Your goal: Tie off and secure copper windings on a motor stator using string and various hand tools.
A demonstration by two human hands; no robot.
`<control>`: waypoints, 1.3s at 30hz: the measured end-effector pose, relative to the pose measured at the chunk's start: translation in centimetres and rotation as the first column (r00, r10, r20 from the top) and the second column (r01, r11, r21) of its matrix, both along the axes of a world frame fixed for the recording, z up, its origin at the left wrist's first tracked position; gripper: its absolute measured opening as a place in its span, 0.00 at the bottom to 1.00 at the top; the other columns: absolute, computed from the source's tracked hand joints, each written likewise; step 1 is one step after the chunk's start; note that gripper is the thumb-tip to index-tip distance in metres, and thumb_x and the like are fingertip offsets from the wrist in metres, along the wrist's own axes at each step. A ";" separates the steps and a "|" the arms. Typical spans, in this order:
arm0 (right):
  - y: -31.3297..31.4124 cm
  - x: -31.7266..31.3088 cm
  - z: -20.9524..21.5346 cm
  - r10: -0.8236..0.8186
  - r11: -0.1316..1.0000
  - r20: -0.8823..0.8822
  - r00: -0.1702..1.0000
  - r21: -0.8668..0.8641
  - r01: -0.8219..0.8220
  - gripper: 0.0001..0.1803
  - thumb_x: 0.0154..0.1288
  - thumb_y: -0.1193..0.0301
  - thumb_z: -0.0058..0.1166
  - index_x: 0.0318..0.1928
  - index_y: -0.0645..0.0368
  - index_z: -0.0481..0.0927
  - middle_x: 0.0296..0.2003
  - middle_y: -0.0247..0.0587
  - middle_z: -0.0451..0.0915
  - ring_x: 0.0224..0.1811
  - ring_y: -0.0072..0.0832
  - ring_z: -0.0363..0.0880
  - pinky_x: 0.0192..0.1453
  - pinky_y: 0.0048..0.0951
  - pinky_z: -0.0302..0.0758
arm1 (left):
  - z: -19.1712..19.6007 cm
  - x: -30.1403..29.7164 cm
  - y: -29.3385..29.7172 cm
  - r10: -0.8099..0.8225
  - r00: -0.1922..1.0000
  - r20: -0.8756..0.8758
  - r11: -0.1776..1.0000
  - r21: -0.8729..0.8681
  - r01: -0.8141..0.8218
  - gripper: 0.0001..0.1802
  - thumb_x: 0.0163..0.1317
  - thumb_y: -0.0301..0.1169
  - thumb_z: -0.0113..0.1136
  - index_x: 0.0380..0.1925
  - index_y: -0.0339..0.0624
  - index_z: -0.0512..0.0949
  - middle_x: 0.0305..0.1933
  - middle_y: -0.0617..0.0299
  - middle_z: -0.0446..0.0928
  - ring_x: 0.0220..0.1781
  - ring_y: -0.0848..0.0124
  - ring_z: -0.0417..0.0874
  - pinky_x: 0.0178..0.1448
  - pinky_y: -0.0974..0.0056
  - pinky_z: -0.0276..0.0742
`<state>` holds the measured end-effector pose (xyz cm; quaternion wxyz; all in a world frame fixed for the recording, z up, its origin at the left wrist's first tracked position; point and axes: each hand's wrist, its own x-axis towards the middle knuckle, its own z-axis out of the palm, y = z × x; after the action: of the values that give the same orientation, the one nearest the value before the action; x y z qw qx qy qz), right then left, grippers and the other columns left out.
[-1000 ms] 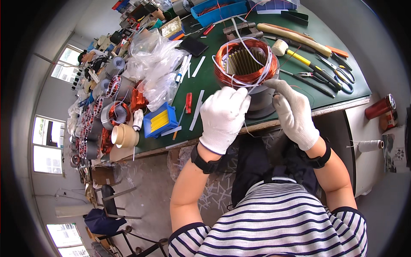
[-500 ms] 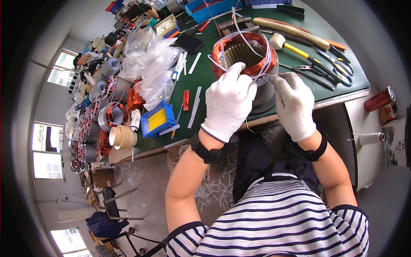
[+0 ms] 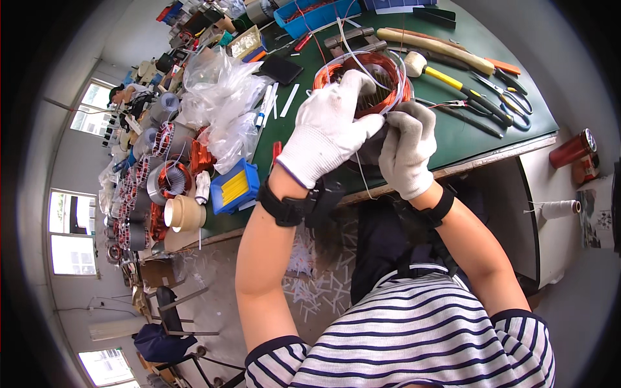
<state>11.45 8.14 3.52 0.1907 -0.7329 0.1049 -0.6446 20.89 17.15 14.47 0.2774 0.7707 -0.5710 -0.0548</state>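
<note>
A motor stator with orange copper windings (image 3: pixel 380 60) stands near the table's front edge, with white tubing (image 3: pixel 343 40) looped over the coils. My gloved left hand (image 3: pixel 333 126) grips its near-left rim, fingers bent over the coils toward the bore and thumb stretched to the right. At the near-right side, my gloved right hand (image 3: pixel 409 150) is closed, fingertips together beside the left thumb. Whatever those right fingertips hold is too small to make out. A thin white cord (image 3: pixel 364 178) hangs below the hands over the table edge. The stator's near side is mostly hidden.
To the right lie a yellow-handled mallet (image 3: pixel 446 77), scissors (image 3: pixel 514 100) and pliers (image 3: pixel 462 103). At left are plastic bags (image 3: pixel 220 97), a blue box of yellow strips (image 3: pixel 234 186), tape rolls (image 3: pixel 184 210) and several other stators (image 3: pixel 171 178). White scraps litter the floor.
Both hands have shifted left. My left hand has turned, its fingers reaching farther over the coils. My right hand has come in closer to the left thumb and curled more. The stator sits slightly farther left.
</note>
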 end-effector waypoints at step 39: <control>-1.3 -6.0 5.0 0.682 0.648 -0.208 0.701 0.617 -0.447 0.10 0.61 0.80 0.46 0.44 0.63 0.72 0.27 0.49 0.76 0.28 0.43 0.77 0.36 0.33 0.75 | -5.1 -1.1 0.0 0.163 0.908 0.387 0.874 -0.483 0.049 0.29 0.48 0.33 0.67 0.53 0.39 0.72 0.55 0.48 0.73 0.43 0.51 0.81 0.47 0.55 0.78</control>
<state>5.45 6.83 8.49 0.5505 -0.7676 0.0742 -0.3198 19.82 17.19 9.38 0.3339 0.6878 -0.5886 0.2627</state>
